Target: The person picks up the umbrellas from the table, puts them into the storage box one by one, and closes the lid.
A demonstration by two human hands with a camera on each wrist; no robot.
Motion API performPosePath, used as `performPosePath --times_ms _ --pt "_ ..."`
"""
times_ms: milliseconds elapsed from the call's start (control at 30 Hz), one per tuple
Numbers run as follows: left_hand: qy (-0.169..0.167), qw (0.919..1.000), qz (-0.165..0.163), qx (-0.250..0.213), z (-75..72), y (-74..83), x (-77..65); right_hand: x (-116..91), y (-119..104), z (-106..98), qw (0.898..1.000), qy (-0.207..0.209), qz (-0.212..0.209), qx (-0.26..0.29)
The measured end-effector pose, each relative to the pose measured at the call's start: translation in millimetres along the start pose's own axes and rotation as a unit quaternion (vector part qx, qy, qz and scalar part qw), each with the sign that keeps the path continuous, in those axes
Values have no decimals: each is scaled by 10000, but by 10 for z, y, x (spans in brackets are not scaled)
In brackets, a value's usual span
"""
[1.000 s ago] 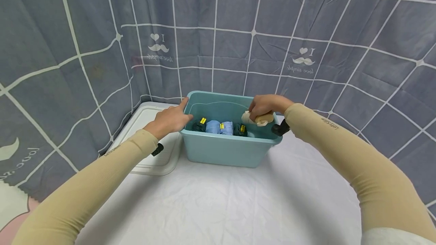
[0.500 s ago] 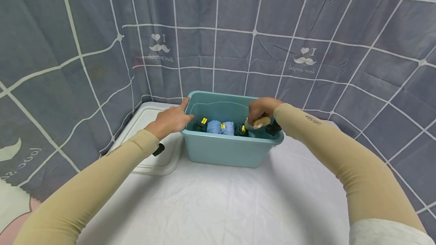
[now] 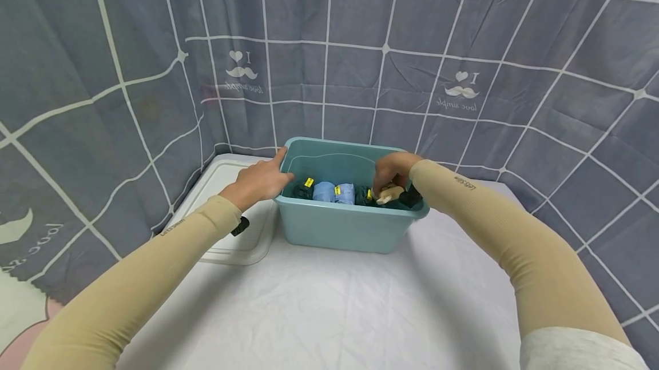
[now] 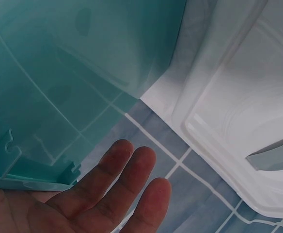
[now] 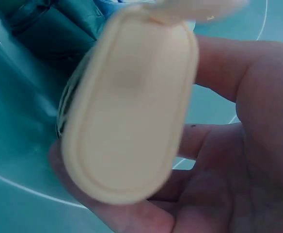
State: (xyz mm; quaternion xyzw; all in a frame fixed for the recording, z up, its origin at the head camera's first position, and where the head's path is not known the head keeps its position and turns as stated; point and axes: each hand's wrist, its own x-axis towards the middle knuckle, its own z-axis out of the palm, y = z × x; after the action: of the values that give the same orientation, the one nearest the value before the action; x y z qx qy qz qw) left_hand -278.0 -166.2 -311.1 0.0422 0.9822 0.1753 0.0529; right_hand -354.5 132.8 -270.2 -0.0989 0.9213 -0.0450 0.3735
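A teal plastic bin stands on the table. My left hand rests at its left rim, index finger and thumb spread along the edge; in the left wrist view the other fingers extend outside the wall. My right hand reaches inside the right end, gripping a cream bundle. The right wrist view shows this bundle's flat oval face between thumb and fingers. In a row beside it lie light-blue rolled bundles and dark green bundles with yellow tags. The bundles' kind is unclear.
A white lid lies on the table left of the bin, under my left forearm. White cloth covers the table in front. Behind hangs a grey-blue checked curtain, close to the bin's back.
My right hand has moved lower and slightly left into the bin, carrying the cream bundle down beside the right dark green bundle. The left hand stays at the rim.
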Motion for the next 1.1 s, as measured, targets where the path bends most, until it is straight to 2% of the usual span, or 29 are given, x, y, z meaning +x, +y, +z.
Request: performPosePath --times_ms 67,200,400,500,800,1100 --pt "-25 10000 -5 -1 -2 -1 0 6 2 8 9999 -71 5 92" --pt "-27 10000 -29 32 -3 0 -2 7 12 14 9999 -107 -64 -106" --pt "8 10000 -23 80 1 2 1 -30 25 -3 9982 149 -299 -508" --pt "-2 10000 -16 82 3 3 6 -61 26 -11 9970 327 -509 -491" --pt "38 10000 6 77 15 -2 15 -233 93 -39 9915 847 -990 36" --pt "11 10000 -6 82 15 -4 17 -418 317 -61 9769 1481 -1414 616"
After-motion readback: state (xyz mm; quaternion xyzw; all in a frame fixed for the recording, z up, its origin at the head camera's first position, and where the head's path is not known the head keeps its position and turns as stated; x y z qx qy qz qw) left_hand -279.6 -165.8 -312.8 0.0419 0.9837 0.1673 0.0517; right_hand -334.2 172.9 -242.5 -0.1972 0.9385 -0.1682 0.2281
